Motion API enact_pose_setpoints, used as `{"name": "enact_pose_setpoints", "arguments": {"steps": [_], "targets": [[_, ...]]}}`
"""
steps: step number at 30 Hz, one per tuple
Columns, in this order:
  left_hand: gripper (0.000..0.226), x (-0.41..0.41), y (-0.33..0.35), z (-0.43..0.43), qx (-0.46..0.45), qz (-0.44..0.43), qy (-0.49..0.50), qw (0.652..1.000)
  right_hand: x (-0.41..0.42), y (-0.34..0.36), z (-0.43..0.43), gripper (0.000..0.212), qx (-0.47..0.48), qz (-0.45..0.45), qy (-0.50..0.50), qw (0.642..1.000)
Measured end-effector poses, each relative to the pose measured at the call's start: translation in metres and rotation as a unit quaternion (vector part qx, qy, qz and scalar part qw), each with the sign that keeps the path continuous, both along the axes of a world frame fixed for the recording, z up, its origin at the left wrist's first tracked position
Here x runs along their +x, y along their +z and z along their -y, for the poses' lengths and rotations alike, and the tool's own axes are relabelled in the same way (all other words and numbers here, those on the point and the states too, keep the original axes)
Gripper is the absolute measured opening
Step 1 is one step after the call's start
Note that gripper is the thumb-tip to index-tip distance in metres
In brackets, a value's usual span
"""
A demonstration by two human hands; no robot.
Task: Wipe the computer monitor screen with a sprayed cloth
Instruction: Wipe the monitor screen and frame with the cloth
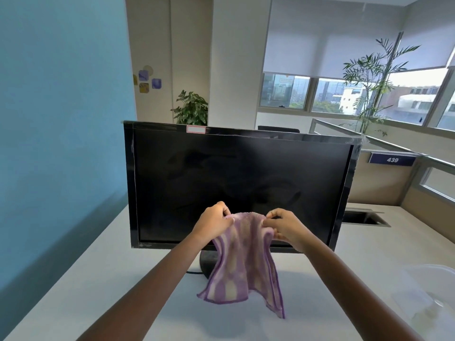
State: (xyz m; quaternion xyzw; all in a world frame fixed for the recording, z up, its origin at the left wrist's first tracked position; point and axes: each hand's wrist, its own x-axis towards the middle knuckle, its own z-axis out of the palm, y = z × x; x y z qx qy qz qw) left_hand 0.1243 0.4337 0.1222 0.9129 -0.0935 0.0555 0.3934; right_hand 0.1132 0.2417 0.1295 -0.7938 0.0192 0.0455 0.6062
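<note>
- The purple striped cloth (pixel 242 257) hangs in front of the monitor's (pixel 236 178) lower screen, above the white desk (pixel 103 262).
- Your left hand (pixel 213 223) and right hand (pixel 285 227) pinch its top edge, 1 at each corner.

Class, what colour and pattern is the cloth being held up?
Purple with pale cream stripes, seen in the head view: cloth.

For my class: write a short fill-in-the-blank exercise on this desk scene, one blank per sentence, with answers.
1. Both hands, left hand and right hand, grip the top edge of the ____ cloth.
2. The monitor screen is ____.
3. The sign reads ____.

Answers: purple; dark; 439
</note>
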Motion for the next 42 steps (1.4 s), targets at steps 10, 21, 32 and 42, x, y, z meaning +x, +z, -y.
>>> {"name": "enact_pose_setpoints", "arguments": {"steps": [10, 21, 32, 42], "targets": [[0.012, -0.002, 0.023, 0.028, -0.048, 0.008, -0.052, 0.997, -0.006, 0.018, -0.036, 0.007, 0.123, -0.003, -0.035, 0.992], [0.021, -0.002, 0.030, 0.019, -0.143, -0.044, -0.117, 0.982, -0.015, 0.028, -0.049, 0.018, 0.184, 0.039, -0.049, 0.981], [0.015, 0.004, 0.038, 0.010, -0.172, -0.018, -0.039, 0.984, -0.016, 0.030, -0.059, 0.019, 0.142, 0.053, -0.045, 0.987], [0.037, 0.005, 0.049, -0.010, -0.165, -0.049, -0.118, 0.978, -0.018, 0.015, -0.063, 0.030, 0.157, 0.197, -0.033, 0.967]]}}
